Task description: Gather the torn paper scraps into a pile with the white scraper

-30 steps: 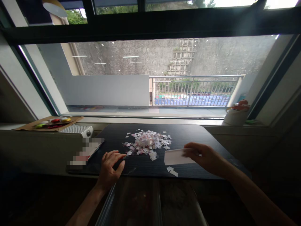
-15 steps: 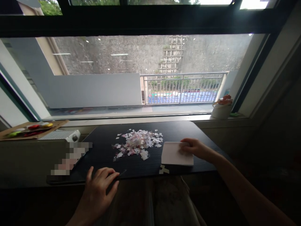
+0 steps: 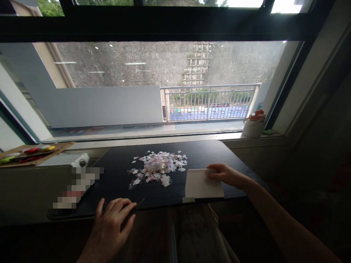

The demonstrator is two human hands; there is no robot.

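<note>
A white, notepad-like block (image 3: pixel 200 184) is at the right front of the dark table, close to its edge. My right hand (image 3: pixel 219 171) grips it at its upper right, with the fingertips partly hidden. Pale scraps (image 3: pixel 188 199) stick out from under its lower left corner. Over the front edge rests my left hand (image 3: pixel 113 215), fingers apart and thumb away from the index finger. Beside that index fingertip is a small clear strip (image 3: pixel 140 202); whether the finger touches it is unclear. A heap of small whitish and pinkish paper or film pieces (image 3: pixel 159 166) lies between the hands, further back.
The black table (image 3: pixel 115 160) stands against the window sill (image 3: pixel 123 143). A white pot (image 3: pixel 252 128) with orange contents is on the sill at right. A radiator (image 3: pixel 65 160) and a cardboard piece (image 3: pixel 61 147) with colourful items are at left.
My right hand has brought the white notepad slightly down towards the table edge, covering most of the pale scraps. My left hand holds nearly the same pose. The whole view has shifted a little.
</note>
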